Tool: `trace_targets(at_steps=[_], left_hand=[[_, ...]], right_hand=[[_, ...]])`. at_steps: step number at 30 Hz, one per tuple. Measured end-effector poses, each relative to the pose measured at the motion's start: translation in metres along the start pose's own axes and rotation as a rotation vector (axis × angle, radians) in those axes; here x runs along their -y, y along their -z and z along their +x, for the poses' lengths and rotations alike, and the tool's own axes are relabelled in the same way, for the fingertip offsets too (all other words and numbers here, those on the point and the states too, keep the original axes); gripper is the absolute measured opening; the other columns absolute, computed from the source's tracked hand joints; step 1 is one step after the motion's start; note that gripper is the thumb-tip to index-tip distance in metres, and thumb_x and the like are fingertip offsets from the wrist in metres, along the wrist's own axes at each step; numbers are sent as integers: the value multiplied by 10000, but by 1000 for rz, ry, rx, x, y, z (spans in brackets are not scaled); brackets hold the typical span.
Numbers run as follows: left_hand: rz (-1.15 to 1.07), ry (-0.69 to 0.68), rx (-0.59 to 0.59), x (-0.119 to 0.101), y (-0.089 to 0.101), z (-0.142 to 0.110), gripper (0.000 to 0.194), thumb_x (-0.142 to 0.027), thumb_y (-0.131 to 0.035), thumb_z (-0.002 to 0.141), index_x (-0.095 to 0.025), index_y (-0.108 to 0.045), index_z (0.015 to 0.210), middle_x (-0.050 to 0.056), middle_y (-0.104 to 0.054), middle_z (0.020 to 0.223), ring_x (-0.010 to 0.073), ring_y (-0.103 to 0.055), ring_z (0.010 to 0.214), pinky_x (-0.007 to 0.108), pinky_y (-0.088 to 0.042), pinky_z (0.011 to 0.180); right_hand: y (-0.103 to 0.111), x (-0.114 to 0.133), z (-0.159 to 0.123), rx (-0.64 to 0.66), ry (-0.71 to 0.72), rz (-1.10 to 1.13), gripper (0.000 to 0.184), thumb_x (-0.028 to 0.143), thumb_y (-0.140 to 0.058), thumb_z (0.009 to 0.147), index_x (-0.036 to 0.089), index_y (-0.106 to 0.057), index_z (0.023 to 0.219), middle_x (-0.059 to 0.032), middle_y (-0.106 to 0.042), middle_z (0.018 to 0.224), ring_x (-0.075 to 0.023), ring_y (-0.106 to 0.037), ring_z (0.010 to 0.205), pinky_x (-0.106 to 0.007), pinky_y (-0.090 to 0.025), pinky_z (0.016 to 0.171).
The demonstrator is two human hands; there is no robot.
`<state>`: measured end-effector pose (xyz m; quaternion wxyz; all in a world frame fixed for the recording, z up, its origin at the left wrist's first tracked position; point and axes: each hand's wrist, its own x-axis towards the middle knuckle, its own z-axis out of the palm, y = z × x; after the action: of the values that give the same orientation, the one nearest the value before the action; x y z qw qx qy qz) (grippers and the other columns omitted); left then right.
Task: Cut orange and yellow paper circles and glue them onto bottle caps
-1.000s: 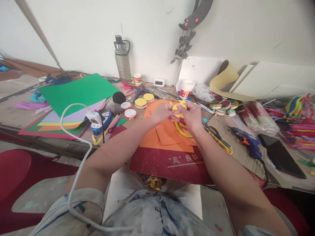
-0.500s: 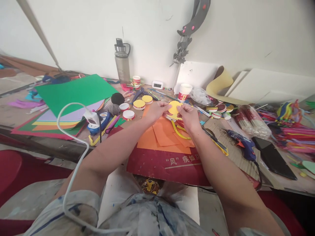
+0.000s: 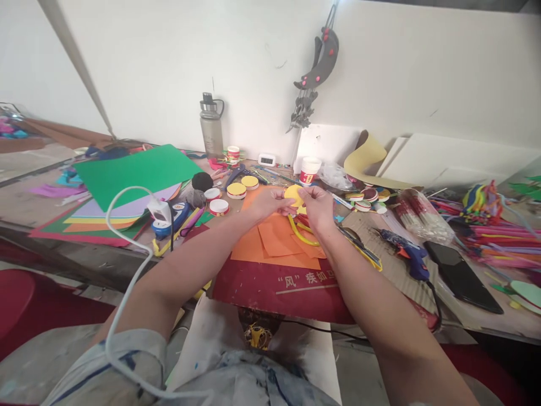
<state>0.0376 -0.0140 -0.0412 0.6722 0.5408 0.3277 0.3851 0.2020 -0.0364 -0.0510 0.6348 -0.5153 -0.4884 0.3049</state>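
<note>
1. Left hand (image 3: pixel 273 203) and right hand (image 3: pixel 318 204) meet out front, fingertips pinching a yellow disc (image 3: pixel 293 195) between them!
2. Up it's held, above orange paper (image 3: pixel 242 248), yellow-handled scissors (image 3: pixel 307 242) just below.
3. Over left, two yellow-topped rounds (image 3: pixel 236 190) sit near white-topped ones (image 3: pixel 219 206).
4. Right side: glue gun (image 3: pixel 416 262) on corrugated cardboard (image 3: pixel 403 285), black phone (image 3: pixel 462 276) beside it.

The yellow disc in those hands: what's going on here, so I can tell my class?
A person is holding the yellow disc with the fingers of both the left hand and the right hand. It is above orange paper lying on a red sheet. A glue gun and a phone lie to the right.
</note>
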Motion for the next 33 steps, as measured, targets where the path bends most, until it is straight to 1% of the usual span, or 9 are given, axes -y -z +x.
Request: trace_targets(at_steps=[3,7,12,17,20,24,27,30,33], left_hand=[[49,26,-54,-1,1,2,294,-231,-1022,809,-93,-775,890,44,-814,713,128,-774,627,217,-548,637],[107,20,-101,-3,4,3,226,-190,-975,861,-103,-769,895,40,-804,688,134,-766,603,221,-537,609],[38,-32,-59,-3,2,-1,326,-355,-934,930,-107,-724,902,91,-821,745,166,-801,652,241,-564,656],[59,-51,-45,-3,1,-2,370,-293,-1019,823,-98,-732,950,77,-829,778,146,-792,667,237,-573,706],[90,-24,-63,-4,1,-1,338,-272,-1006,840,-99,-724,911,70,-813,731,138,-772,635,226,-547,669],[109,11,-80,-5,0,-1,303,-270,-961,899,-110,-706,867,55,-790,679,128,-756,606,220,-536,649],[92,8,-49,-1,0,-2,325,-329,-940,927,-110,-706,879,70,-802,709,132,-767,622,227,-548,669],[50,-28,-18,4,-1,-3,391,-439,-927,934,-103,-732,977,90,-830,802,139,-794,676,224,-556,693],[40,-36,-21,9,-4,-1,391,-421,-924,938,-95,-748,1066,88,-833,831,135,-791,671,220,-554,686]], right_hand=[[-1,1,0,60,9,-50,366,554,-820,764,208,-698,768,26,-647,701,-133,-482,656,-301,-425,652],[1,1,1,108,42,-140,404,564,-844,756,226,-635,685,54,-541,628,-132,-430,638,-312,-377,659],[-1,-2,2,29,59,-114,307,453,-788,795,230,-615,676,49,-541,637,-130,-412,639,-302,-352,637],[-4,-10,2,14,45,-79,399,517,-809,785,249,-552,638,50,-482,605,-130,-375,616,-298,-309,587],[-4,-17,3,46,48,-73,496,624,-826,775,252,-529,639,64,-452,587,-118,-353,598,-301,-296,590],[-2,-26,5,87,57,-44,556,755,-794,806,238,-600,742,65,-514,615,-120,-425,592,-296,-339,604],[0,-28,6,71,55,-70,520,702,-849,780,228,-635,777,61,-542,624,-122,-444,593,-294,-347,593],[2,-27,3,50,64,-79,483,660,-854,771,222,-652,774,48,-563,637,-124,-450,599,-296,-350,582],[1,-27,-2,52,81,-74,487,676,-843,771,226,-654,771,41,-567,650,-128,-455,588,-301,-353,561]])
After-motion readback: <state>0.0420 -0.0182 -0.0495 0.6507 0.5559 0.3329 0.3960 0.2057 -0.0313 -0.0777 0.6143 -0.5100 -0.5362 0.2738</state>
